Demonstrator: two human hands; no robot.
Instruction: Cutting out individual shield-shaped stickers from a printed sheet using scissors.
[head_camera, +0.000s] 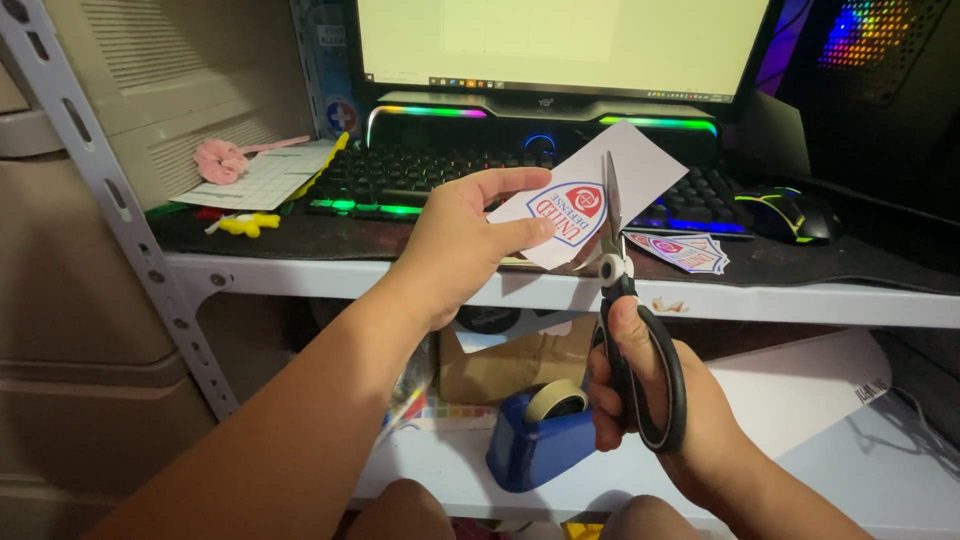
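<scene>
Between the two hands, held up in front of the counter (760, 298), a white paper sheet (640, 165) with a round red-and-blue emblem is pinched at its left edge by the left hand (455, 245), thumb on top and fingers beneath. It looks light, thin and floppy, so a hold close to the cut line would likely keep it from sagging. Just right of it, the right hand (640, 400) is closed through the black loops of the scissors (615, 270), blades upright against the sheet.

Left hand (455, 235) pinches printed paper (600, 190); right hand (640, 400) holds black scissors (625, 300), blades on paper.
</scene>
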